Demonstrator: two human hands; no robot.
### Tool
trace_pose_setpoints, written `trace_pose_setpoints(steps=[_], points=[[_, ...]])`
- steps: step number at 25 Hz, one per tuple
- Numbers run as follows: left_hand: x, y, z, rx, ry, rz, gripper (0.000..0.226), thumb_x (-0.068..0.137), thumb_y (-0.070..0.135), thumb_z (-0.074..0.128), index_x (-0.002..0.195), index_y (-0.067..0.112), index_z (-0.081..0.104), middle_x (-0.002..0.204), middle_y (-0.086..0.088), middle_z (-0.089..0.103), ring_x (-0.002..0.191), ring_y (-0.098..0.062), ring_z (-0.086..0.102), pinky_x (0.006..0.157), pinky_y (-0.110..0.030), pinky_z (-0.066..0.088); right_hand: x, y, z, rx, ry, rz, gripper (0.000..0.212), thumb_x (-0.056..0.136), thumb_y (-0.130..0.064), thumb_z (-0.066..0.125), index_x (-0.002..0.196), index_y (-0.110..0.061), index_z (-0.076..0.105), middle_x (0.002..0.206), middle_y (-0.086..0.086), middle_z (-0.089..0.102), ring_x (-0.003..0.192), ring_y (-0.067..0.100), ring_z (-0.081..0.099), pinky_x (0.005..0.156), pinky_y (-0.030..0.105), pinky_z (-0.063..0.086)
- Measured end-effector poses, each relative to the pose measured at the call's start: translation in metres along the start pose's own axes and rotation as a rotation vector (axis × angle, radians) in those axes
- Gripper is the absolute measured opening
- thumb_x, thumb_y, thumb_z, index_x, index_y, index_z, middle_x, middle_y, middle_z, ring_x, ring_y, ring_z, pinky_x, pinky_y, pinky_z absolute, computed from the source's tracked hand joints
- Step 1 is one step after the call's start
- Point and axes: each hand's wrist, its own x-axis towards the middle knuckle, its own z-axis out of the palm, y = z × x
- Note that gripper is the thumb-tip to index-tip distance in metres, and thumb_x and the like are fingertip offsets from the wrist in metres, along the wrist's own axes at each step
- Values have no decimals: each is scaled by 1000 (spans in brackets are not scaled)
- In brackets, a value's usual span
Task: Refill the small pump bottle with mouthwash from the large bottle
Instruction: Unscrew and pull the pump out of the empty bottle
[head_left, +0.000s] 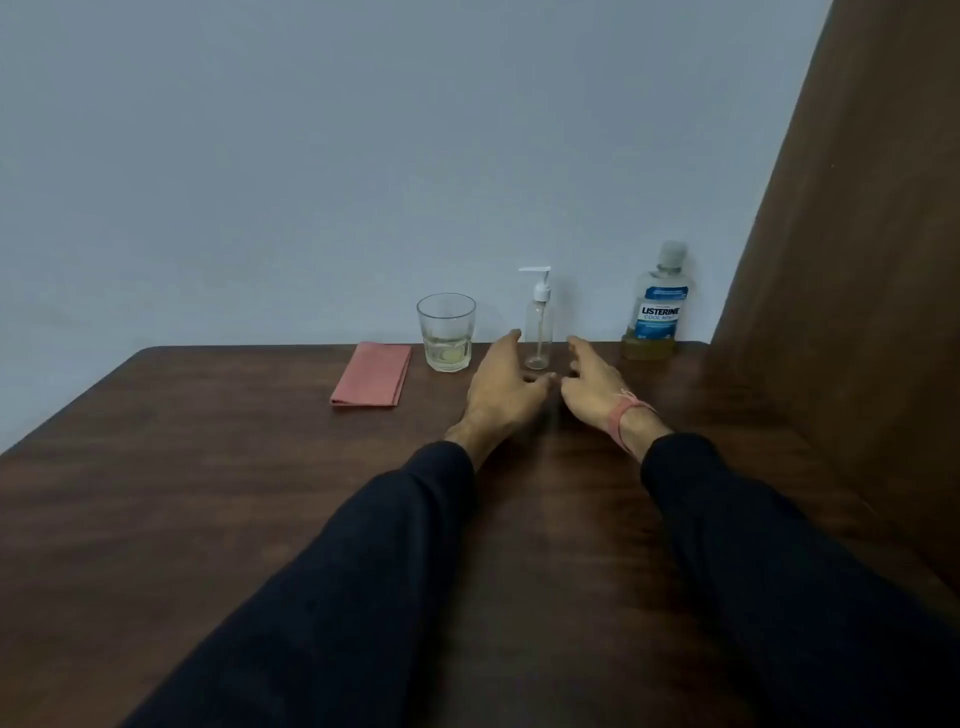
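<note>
Hands (540, 387) open beside pump bottle (538, 332)

Both arms extended forward in dark sleeves; left hand (501, 387) and right hand (589, 382) spread wide, nothing gripped.

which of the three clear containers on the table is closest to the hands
The small pump bottle with the white pump head, standing between the hands. The glass sits further left, the large mouthwash bottle further right.
</note>
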Motion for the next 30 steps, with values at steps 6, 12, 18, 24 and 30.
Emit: trace_pose_setpoints(steps=[6,12,18,24,30], points=[[34,-2,7,-5,76,-76,73,101,45,84,165,20,58,155,1,73,146,-23,67,122,-45,53,22,3,3,76,-68,-85,93,92,22,46,169,-28,33,171,2,42,160,22,36,130,35,30],[-48,4,-35,33,-3,-3,59,83,60,96,132,29,84,122,15,87,111,0,81,110,-40,64,-62,10,-7,87,-85,-204,71,100,12,58,160,-26,51,155,-4,62,151,13,50,129,36,34],[-180,-6,-82,61,-59,34,51,63,81,96,101,46,87,98,39,82,107,16,76,110,-38,62,-173,8,-31,131,-249,-440,58,95,2,66,142,-33,66,133,-16,75,126,3,69,109,35,56],[-206,-5,-92,48,-58,98,52,69,78,96,103,40,87,105,33,83,108,14,76,108,-38,63,-207,-17,19,562,111,-534,38,88,-37,89,121,-25,76,118,-1,81,113,21,75,101,44,61],[-214,-13,-83,53,-36,181,65,73,81,90,126,44,81,117,34,81,85,17,70,97,-38,67,-202,-19,16,538,183,-546,35,81,-49,87,107,-27,82,107,-4,83,100,17,79,90,40,64]])
